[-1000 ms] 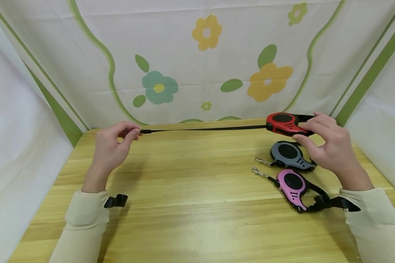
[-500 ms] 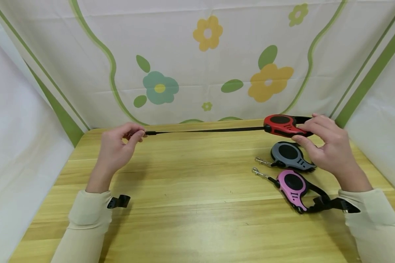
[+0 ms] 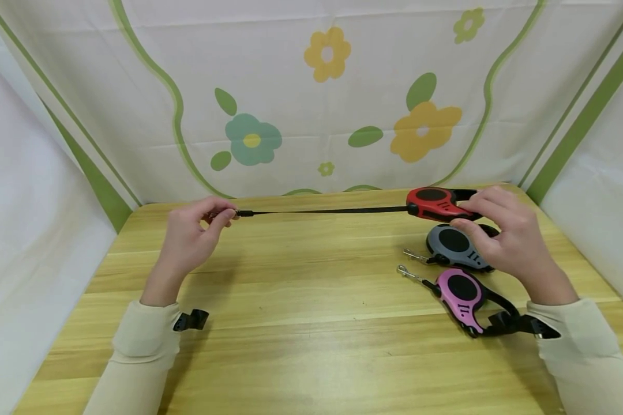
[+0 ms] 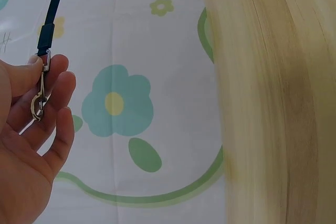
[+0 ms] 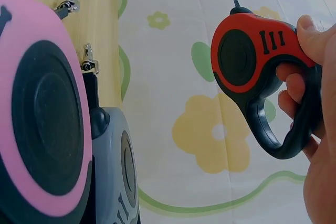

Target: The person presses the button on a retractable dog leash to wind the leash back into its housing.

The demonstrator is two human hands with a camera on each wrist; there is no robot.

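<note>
My right hand (image 3: 509,239) grips the black loop handle of a red retractable leash (image 3: 431,203), fingers through the loop in the right wrist view and the thumb near its red casing. The leash is held above the far part of the table. Its black strap (image 3: 337,211) runs taut leftward to my left hand (image 3: 194,230). There the thumb and fingertips pinch the metal snap hook (image 4: 41,90) just below the strap's end. Below the right hand lie a grey retractable leash (image 3: 453,242), partly hidden by that hand, and a pink retractable leash (image 3: 459,294).
All this is over a wooden table (image 3: 311,340). Behind it hangs a white flowered cloth (image 3: 291,75), with white cloth on both sides. The snap hooks of the grey and pink leashes point left. A black band (image 3: 529,325) on the right sleeve overlaps the pink leash's handle.
The red leash has moved left and slightly down in the right hand. My left hand has shifted a little right, so the stretched strap is shorter. The grey and pink leashes stay put.
</note>
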